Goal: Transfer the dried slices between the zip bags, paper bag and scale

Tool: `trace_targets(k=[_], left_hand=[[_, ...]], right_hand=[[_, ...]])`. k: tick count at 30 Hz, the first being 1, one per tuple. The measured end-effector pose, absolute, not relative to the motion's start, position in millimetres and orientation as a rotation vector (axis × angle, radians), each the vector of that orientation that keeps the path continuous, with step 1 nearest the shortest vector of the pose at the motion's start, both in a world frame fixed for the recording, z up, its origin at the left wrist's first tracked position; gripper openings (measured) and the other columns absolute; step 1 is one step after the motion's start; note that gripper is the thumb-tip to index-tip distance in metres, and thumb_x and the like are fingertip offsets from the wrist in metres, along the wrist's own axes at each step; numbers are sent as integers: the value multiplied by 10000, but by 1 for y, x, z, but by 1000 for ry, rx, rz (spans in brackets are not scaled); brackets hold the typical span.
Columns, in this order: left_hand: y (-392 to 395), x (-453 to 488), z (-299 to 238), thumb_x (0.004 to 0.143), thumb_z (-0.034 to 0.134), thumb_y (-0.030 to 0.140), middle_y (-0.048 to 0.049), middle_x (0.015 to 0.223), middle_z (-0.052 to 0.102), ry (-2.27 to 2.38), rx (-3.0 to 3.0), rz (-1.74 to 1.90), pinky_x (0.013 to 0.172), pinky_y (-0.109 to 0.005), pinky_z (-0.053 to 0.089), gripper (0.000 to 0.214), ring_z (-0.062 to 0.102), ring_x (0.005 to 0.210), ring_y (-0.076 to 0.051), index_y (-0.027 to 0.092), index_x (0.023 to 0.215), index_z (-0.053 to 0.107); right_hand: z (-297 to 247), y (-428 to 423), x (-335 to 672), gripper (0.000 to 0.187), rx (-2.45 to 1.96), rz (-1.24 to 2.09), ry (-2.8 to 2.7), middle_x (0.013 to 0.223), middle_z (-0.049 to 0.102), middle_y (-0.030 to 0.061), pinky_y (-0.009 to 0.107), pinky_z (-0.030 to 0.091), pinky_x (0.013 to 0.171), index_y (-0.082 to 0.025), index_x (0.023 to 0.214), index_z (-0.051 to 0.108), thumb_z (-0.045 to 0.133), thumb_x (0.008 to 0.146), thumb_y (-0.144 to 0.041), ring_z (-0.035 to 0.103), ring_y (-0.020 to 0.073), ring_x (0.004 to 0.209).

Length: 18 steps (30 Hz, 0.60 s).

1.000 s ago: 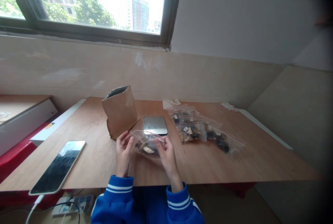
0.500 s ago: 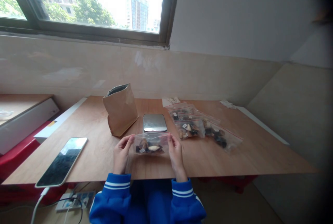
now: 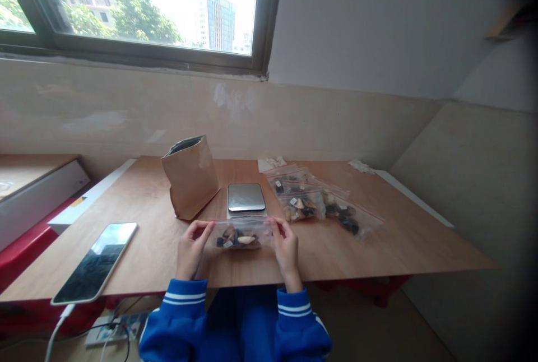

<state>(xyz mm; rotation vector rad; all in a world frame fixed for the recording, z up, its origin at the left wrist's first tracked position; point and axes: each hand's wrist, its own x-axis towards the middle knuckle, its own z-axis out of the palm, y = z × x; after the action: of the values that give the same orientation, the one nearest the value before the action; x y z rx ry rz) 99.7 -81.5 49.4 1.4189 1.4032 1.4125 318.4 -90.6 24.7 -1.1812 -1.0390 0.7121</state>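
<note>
A clear zip bag (image 3: pixel 241 237) with dark and pale dried pieces and a small white label inside is stretched between my hands, above the table's near part. My left hand (image 3: pixel 193 247) pinches its top left corner between thumb and fingers. At the top right corner, my right hand (image 3: pixel 286 247) is closed in the same kind of pinch. Just behind the bag lies a flat scale with a silver plate (image 3: pixel 246 198). To its left stands a brown paper bag (image 3: pixel 191 180), its top open.
Several filled zip bags (image 3: pixel 305 205) lie in a pile right of the scale. A phone (image 3: pixel 96 264) with a white cable (image 3: pixel 59 325) rests at the table's left. White crumpled paper (image 3: pixel 275 162) lies at the back. A power strip (image 3: pixel 115 328) sits below the table edge.
The bag's top edge, bowed open before, is now drawn straight, and my hands have moved slightly apart. The camera view has shifted a little.
</note>
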Motion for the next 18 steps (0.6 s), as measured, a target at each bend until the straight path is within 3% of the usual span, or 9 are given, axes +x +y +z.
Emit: trace_targets(k=[7,11,18], left_hand=[[-82,98,49,753,636,429,-49,875,697,1336,1447,1417,840,-322,476,286,632,883,-211,169,866,669],[-82,97,49,752,638,420,-53,892,697,1302,1477,1412,863,-332,475,281,634,897,-213,170,877,668],[-82,97,50,763,619,412,-33,808,668,1260,1594,1348,774,-310,490,236,623,806,-192,181,805,638]], right_hand=[[22,-90,322,414,-1192,695,-1101,887,701,88,298,511,678,-163,980,643,439,879,-509,628,186,753],[19,-89,323,375,-1185,634,-1137,857,681,68,304,499,739,-173,910,608,423,892,-498,628,182,787],[17,-91,326,347,-1250,490,-1181,833,670,51,311,467,777,-184,863,594,403,909,-470,616,176,780]])
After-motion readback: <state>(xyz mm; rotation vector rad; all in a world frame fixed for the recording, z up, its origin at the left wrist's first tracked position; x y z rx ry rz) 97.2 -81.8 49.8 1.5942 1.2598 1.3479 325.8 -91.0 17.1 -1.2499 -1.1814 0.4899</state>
